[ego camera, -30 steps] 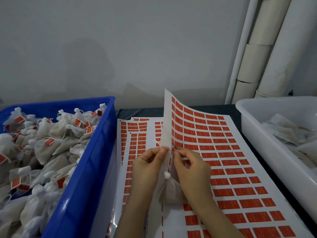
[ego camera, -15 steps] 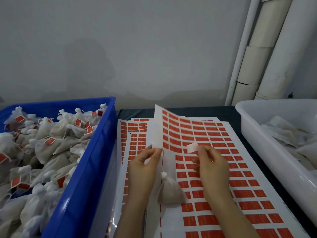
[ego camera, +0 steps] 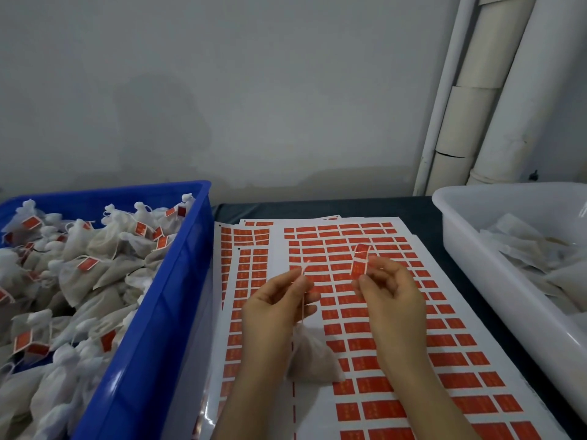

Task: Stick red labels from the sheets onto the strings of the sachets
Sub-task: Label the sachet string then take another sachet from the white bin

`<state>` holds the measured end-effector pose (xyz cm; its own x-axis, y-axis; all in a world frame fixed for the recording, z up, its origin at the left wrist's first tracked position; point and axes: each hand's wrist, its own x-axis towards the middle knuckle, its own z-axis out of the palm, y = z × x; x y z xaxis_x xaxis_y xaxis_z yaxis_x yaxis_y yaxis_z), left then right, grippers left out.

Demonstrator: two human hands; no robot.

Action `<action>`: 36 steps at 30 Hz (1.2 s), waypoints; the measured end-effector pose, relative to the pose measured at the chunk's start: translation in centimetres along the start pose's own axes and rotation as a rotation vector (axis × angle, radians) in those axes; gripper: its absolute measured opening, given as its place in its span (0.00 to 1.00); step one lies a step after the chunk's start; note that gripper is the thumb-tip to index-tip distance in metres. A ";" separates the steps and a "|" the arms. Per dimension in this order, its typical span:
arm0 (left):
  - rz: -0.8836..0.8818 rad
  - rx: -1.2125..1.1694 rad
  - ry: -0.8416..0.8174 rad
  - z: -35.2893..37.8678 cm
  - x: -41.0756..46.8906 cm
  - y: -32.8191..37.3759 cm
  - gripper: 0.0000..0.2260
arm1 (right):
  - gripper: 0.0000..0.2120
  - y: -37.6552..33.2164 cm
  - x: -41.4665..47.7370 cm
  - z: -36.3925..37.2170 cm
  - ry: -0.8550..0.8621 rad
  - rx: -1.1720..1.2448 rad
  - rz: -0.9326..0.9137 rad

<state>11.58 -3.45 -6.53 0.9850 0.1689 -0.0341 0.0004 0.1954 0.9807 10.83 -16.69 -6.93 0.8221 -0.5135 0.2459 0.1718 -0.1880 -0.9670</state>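
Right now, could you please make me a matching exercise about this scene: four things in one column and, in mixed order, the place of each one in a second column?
Things
1. blue crate
2. white tub
3. peeled red label
4. string of the sachet

Places
A. pinched in the left hand
B. right of the label sheets
C. pinched in the right hand
D. left of the label sheets

Pairs: 1-D, 2-B, 3-C, 4-A

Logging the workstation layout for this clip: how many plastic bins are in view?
2. A blue bin on the left, full of labelled sachets; a white bin on the right, holding pale sachets. Both run off frame; none looks hidden.
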 end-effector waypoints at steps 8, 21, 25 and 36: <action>-0.176 -0.147 -0.142 0.5 -0.3 0.4 0.09 | 0.06 -0.9 -0.6 -0.3 -0.128 0.088 -0.082; -0.195 -0.204 -0.393 0.3 -0.4 -0.3 0.09 | 0.15 -1.5 -1.6 0.2 -0.302 0.182 -0.078; -0.179 -0.197 -0.418 0.3 -0.5 -0.2 0.12 | 0.16 -1.3 -1.5 0.3 -0.290 0.171 -0.066; -0.155 -0.148 -0.394 0.2 -0.4 -0.3 0.13 | 0.16 -1.3 -1.5 0.4 -0.278 0.121 -0.056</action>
<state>11.20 -3.75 -6.77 0.9659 -0.2480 -0.0743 0.1564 0.3303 0.9308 9.55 -15.36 -6.10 0.9237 -0.2537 0.2872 0.2704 -0.0995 -0.9576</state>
